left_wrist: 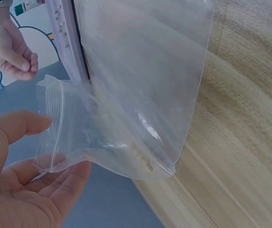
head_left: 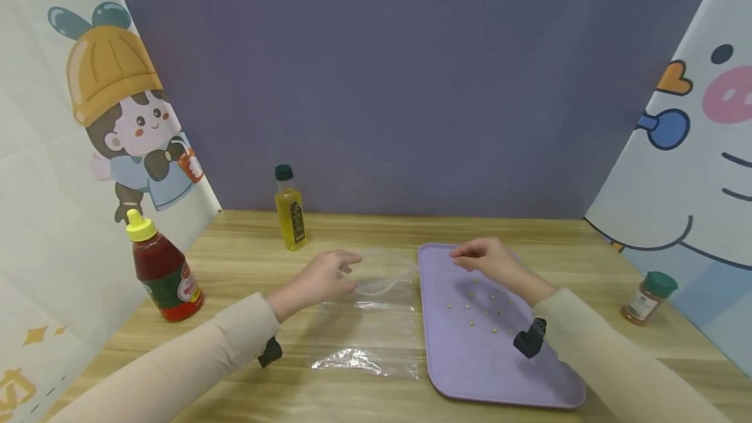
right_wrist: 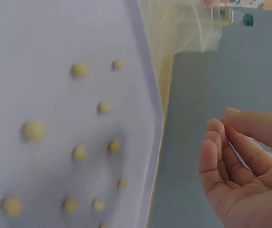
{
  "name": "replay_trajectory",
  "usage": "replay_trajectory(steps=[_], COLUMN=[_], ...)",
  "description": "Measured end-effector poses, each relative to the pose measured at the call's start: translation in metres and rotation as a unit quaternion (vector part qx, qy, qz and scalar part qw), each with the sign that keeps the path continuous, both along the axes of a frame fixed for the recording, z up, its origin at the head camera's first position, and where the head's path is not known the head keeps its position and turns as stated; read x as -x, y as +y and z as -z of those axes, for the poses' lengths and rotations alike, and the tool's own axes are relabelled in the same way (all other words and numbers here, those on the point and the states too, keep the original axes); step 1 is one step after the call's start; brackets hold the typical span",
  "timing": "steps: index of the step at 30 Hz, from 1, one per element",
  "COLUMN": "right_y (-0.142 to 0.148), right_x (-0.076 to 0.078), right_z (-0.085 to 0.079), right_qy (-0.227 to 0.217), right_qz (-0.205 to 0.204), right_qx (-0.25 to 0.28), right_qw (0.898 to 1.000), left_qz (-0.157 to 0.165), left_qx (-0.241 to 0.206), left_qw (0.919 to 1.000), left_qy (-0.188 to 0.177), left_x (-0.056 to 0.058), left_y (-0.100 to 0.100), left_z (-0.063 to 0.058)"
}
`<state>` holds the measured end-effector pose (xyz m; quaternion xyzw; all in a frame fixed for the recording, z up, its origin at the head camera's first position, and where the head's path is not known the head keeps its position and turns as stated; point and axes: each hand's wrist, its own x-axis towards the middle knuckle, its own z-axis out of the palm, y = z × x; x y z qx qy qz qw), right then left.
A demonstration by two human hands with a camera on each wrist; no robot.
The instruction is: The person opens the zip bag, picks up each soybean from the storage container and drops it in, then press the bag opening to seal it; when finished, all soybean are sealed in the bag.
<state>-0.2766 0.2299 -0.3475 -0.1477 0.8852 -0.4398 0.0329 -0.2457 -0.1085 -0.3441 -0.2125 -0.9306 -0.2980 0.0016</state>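
Flanking a filmy bag [head_left: 367,328], the tray [head_left: 470,367] bears round pellets [right_wrist: 34,131].

Wood-grain table [head_left: 235,253]. Toward its left side, a red sauce bottle [head_left: 170,279], yellow cap; near the back edge, an oil bottle [head_left: 290,214] (dark green cap, yellow contents); far right, a spice jar [head_left: 643,303], green lid. Grey-blue backdrop [head_left: 388,83] behind. Hatted cartoon figure [head_left: 138,129] at left; pink-snouted cartoon [head_left: 705,155] at right.

Thin clear plastic bag [head_left: 367,328], glossy where the light catches its creases, smooth tray [head_left: 487,374] of what looks to me like matt plastic, dull pellets [right_wrist: 80,70], wood-grained tabletop [head_left: 358,405], shiny sauce bottle [head_left: 161,273], matt backdrop [head_left: 376,83], soft cloth sleeves [head_left: 176,364]
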Motion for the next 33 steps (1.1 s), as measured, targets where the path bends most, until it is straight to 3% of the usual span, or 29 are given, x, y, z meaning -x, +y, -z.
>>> replay_trajectory(steps=[10, 15, 25, 33], right_y=[0.025, 0.037, 0.047, 0.042], right_x=[0.007, 0.016, 0.026, 0.028], right_z=[0.014, 0.024, 0.038, 0.042], right_qy=[0.027, -0.002, -0.043, -0.011], right_qz=[-0.008, 0.004, -0.018, -0.008], right_qx=[-0.021, -0.058, -0.093, -0.121], right_qw=[0.999, 0.998, 0.995, 0.993], left_qz=[0.009, 0.001, 0.0, -0.002], left_qx=[0.007, 0.001, -0.009, -0.008], left_qw=[0.9999, 1.0, 0.9999, 0.9999], left_qy=[0.009, -0.003, -0.005, -0.011], left_x=[-0.001, -0.002, -0.003, -0.003], left_y=[-0.002, -0.002, -0.002, -0.001], left_z=[0.001, 0.001, 0.003, 0.002])
